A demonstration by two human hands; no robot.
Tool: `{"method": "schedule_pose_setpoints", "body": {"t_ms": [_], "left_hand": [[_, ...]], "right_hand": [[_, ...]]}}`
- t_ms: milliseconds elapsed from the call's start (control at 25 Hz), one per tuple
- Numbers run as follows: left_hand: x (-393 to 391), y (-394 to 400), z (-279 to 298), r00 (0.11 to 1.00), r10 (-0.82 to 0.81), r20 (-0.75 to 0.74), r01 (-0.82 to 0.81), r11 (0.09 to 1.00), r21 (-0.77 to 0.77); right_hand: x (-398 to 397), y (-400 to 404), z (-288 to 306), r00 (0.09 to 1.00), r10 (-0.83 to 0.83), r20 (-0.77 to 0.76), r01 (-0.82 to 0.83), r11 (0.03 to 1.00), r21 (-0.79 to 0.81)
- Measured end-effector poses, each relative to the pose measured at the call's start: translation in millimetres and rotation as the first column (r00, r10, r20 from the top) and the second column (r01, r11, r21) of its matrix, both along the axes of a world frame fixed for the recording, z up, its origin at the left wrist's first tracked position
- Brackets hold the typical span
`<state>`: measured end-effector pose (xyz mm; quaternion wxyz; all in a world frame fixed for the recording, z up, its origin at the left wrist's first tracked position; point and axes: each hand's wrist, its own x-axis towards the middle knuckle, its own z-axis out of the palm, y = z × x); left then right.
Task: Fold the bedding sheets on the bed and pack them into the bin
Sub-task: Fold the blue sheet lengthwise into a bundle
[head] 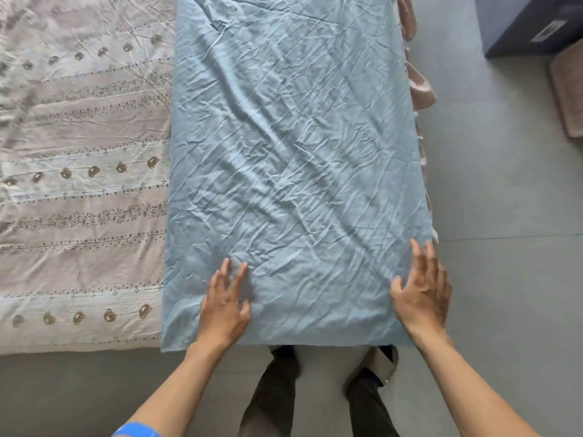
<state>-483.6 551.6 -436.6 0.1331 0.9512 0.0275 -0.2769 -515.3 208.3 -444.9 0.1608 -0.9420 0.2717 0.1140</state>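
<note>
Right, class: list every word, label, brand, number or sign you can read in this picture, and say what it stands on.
No text can be read anywhere in this picture.
Dark blue box, top right: it carries a pale label, too blurred and small to read.
Patterned bed cover: only printed motifs, dots and sprigs, no lettering.
Blue sheet: plain, no writing.
Blue band at the left arm: no writing visible.

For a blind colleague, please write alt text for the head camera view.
Seen from above, a person's left hand and right hand lie with fingers spread at the near end of a wrinkled blue sheet, folded into a long strip along the bed's edge. A pale patterned bedcover lies to its left, grey floor to its right.
</note>
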Motion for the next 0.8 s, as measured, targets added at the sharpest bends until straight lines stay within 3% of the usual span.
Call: {"method": "schedule_pose_setpoints", "body": {"t_ms": [80,120,200,240,360,480,640,800], "left_hand": [[-12.0,-15.1,-4.6,0.966,-0.032,-0.257,0.055,0.995,0.084],[-16.9,-13.9,0.0,0.922,-0.033,-0.385,0.079,0.992,0.103],[-17.5,-8.4,23.7,0.822,-0.031,-0.568,0.103,0.990,0.094],[-11.6,-8.8,42.0,0.819,-0.030,-0.573,0.092,0.993,0.080],[24.1,-49.8,103.4,0.936,-0.015,-0.352,0.015,1.000,-0.001],[62.1,-126.4,163.9,0.984,-0.067,-0.166,0.042,0.988,-0.150],[116.5,-224.6,222.4,0.999,-0.019,-0.029,0.012,0.971,-0.238],[156.0,-343.1,274.9,0.987,0.145,0.066,-0.124,0.958,-0.257]], "right_hand": [[-0.5,9.9,-1.6,0.927,0.307,-0.214,-0.300,0.952,0.067],[-3.8,6.1,0.5,0.866,0.351,-0.355,-0.334,0.936,0.111],[-15.0,-4.6,15.1,0.772,0.295,-0.562,-0.243,0.955,0.168],[-15.5,-8.1,31.6,0.762,0.262,-0.592,-0.186,0.964,0.188],[1.0,-16.4,94.2,0.861,0.209,-0.463,-0.091,0.960,0.264],[32.3,-33.6,157.9,0.937,0.207,-0.282,-0.098,0.929,0.358],[87.8,-74.6,217.3,0.927,0.368,-0.074,-0.294,0.835,0.465],[143.6,-203.2,282.9,0.906,0.400,0.139,-0.414,0.770,0.485]]}}
